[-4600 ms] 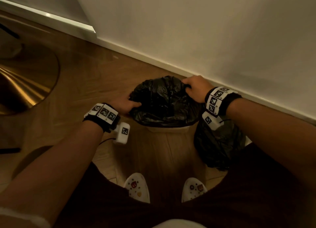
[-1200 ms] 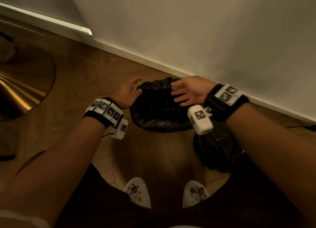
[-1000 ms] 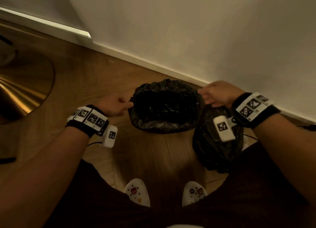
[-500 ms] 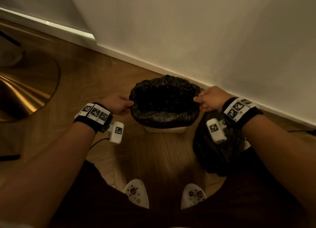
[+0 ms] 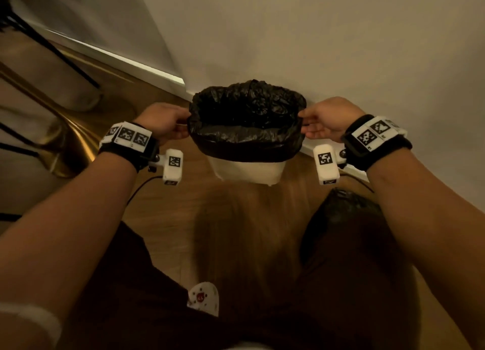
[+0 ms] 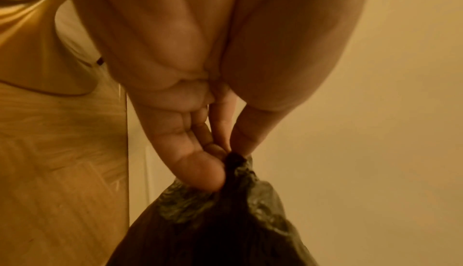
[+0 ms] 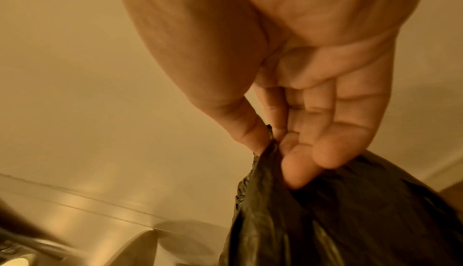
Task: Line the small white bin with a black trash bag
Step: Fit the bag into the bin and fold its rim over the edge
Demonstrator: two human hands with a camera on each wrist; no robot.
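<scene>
**Liner folded over the rim, bin held up by the bag edges**

At the bottom centre of the head view a white shoe (image 5: 203,298) is seen on the wooden floor (image 5: 236,231), and at lower right a second dark bag (image 5: 346,231) lies bunched beside the leg. Both forearms run up from the lower corners toward the middle of the frame.

At centre left, the left hand (image 5: 162,122) is closed in a pinch on the left edge of the black trash bag (image 5: 246,118); in the left wrist view a small peak of film is caught between thumb and fingertips (image 6: 203,173). At centre right, the right hand (image 5: 328,120) pinches the opposite edge in the same way, and the right wrist view shows the plastic gathered between its thumb and fingertips (image 7: 323,151).

Between the hands the small white bin (image 5: 249,169) is seen at upper centre, close to the wall (image 5: 341,34), apparently lifted off the floor. The bag's mouth is open and its edge is cuffed over the rim, with the white body showing below.

The lining is judged nearly done: what seems left is for the cuff to be evened out, the bin set down and the edges released. Whether the liner reaches the bottom cannot be told.
</scene>
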